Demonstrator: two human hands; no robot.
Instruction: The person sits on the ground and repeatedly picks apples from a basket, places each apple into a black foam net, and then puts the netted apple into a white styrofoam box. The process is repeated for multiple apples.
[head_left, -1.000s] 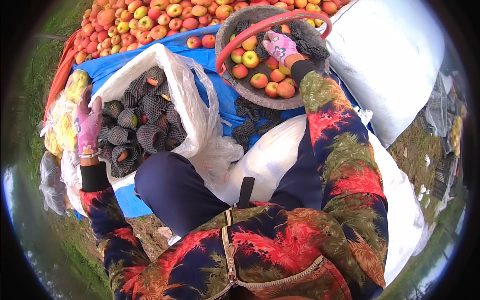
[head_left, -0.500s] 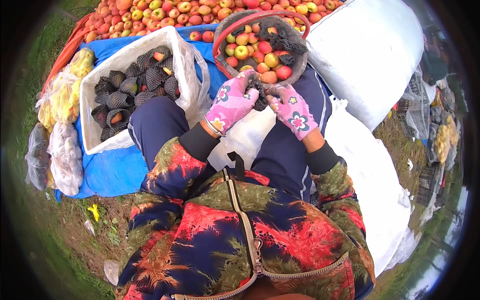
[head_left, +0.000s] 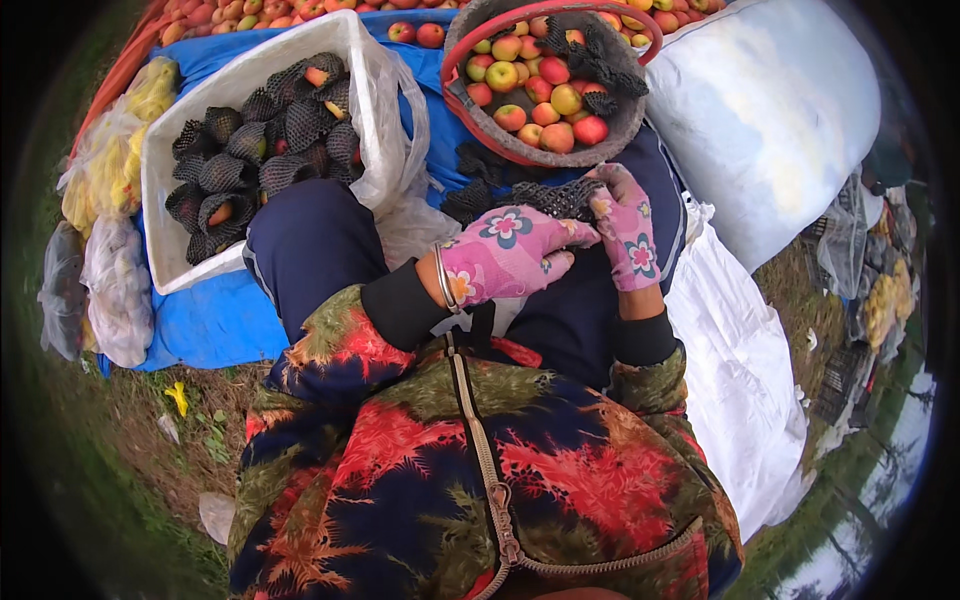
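Both my hands wear pink flowered gloves and meet over my right thigh. In my right hand (head_left: 626, 228), raised fingers grip the end of a black foam net sleeve (head_left: 556, 198), which stretches leftward. My left hand (head_left: 515, 250) lies just below the sleeve, its fingers stretched toward my right palm and its thumb apart. I cannot see anything held in it. More black foam nets (head_left: 468, 190) lie beside the sleeve's left end. Just beyond, a grey bucket (head_left: 488, 128) with a red handle (head_left: 545, 8) holds bare apples (head_left: 540, 90) and some black nets.
At left, a white foam box (head_left: 155, 215) lined with plastic holds several net-wrapped fruits (head_left: 227, 172). A blue tarp (head_left: 215, 330) lies beneath it. Filled plastic bags (head_left: 117, 290) stand farther left. A large white sack (head_left: 770, 120) is at right, and an apple heap (head_left: 250, 12) lies behind.
My hands have come lower and nearer my body. The black net, bunched between them before, now stretches out sideways from my right hand. The view has shifted slightly, and loose nets by the bucket are uncovered.
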